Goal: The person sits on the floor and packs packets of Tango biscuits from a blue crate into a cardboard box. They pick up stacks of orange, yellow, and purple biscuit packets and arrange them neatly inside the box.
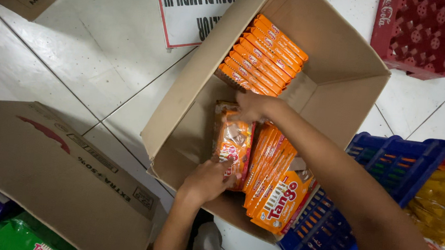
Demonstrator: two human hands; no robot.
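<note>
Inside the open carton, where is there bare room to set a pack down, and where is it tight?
Bare carton floor lies right of the upper orange stack and left of the pack both hands grip, along the left wall. It is crowded at the near side, where left hand, right hand and the leaning orange packs meet.

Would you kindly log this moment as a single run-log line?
left hand: holds orange snack packet at bottom | right hand: grips same packet at top | place: inside cardboard box | beside: upright orange packets
</note>
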